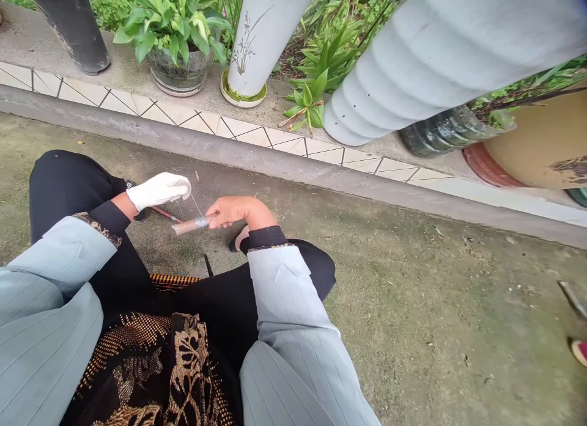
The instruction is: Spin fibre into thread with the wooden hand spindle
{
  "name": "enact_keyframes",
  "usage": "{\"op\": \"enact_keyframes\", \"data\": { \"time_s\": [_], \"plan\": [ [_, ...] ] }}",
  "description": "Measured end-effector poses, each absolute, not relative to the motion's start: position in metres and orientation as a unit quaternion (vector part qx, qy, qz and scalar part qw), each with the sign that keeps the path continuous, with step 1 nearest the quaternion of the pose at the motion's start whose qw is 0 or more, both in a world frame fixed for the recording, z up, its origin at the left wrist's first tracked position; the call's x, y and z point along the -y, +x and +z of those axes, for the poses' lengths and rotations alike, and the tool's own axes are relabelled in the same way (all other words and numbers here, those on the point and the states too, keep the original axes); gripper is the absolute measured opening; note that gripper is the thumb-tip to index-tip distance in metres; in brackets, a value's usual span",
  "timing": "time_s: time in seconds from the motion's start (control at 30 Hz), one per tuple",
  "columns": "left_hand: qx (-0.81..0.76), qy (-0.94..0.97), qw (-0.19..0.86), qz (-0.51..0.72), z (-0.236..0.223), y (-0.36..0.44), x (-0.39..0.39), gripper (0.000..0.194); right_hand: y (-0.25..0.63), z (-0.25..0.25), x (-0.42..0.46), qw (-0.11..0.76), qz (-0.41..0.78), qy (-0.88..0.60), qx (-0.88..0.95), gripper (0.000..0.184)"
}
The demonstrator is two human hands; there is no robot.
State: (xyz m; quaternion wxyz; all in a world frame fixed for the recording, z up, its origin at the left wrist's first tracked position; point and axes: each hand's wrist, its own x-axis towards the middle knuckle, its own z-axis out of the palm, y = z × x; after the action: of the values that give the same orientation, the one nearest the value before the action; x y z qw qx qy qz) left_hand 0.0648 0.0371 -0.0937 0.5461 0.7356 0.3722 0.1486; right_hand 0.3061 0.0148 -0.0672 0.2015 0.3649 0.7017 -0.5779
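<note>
My left hand (160, 190), in a white glove, is closed on a thin silvery strand (195, 204); whether it is wire or string I cannot tell. From the glove the strand runs taut down to a light brown stick (184, 228). Several turns of it form a silvery winding (200, 222) around the stick, close to my fingers. My bare right hand (228, 211) grips the stick at its right end, which the fingers hide. Below the glove, a thin reddish rod (166, 214) slants down toward the stick; its far end is hidden.
Beyond my knees runs a low tiled ledge (220, 128). On it stand a potted plant (178, 71), a white vase (257, 41), a ribbed white pot (389, 77) and a cut plastic container (452, 131). Concrete floor (435, 291) lies to the right, with a shoe tip (580, 351) at its edge.
</note>
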Motion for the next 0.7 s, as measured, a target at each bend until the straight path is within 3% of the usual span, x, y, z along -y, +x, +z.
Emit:
{"op": "enact_keyframes", "data": {
  "time_s": [0.07, 0.13, 0.2, 0.27, 0.33, 0.5, 0.6, 0.7],
  "plan": [
    [-0.392, 0.714, 0.556, 0.164, -0.100, 0.067, -0.037, 0.026, 0.313, -0.057, -0.012, 0.096, -0.650, 0.316, -0.684, 0.014],
    [-0.392, 0.703, 0.570, 0.166, -0.105, 0.072, -0.034, 0.027, 0.322, -0.050, -0.014, -0.091, -0.671, 0.345, -0.650, 0.022],
    [-0.369, 0.710, 0.584, 0.137, -0.109, 0.077, -0.029, 0.030, 0.331, -0.050, -0.018, -0.276, -0.631, 0.429, -0.584, 0.028],
    [-0.334, 0.715, 0.608, 0.090, -0.110, 0.080, -0.024, 0.033, 0.338, -0.056, -0.025, -0.352, -0.561, 0.531, -0.528, 0.028],
    [-0.294, 0.707, 0.642, 0.047, -0.108, 0.081, -0.020, 0.035, 0.340, -0.065, -0.031, -0.300, -0.485, 0.631, -0.527, 0.023],
    [-0.258, 0.711, 0.653, 0.046, -0.093, 0.077, -0.019, 0.036, 0.328, -0.083, -0.034, 0.006, -0.294, 0.685, -0.666, 0.022],
    [-0.298, 0.721, 0.616, 0.110, -0.088, 0.072, -0.026, 0.035, 0.314, -0.084, -0.027, 0.145, -0.330, 0.593, -0.720, 0.017],
    [-0.352, 0.711, 0.585, 0.169, -0.091, 0.069, -0.034, 0.030, 0.305, -0.076, -0.017, 0.211, -0.496, 0.430, -0.724, 0.012]
  ]
}}
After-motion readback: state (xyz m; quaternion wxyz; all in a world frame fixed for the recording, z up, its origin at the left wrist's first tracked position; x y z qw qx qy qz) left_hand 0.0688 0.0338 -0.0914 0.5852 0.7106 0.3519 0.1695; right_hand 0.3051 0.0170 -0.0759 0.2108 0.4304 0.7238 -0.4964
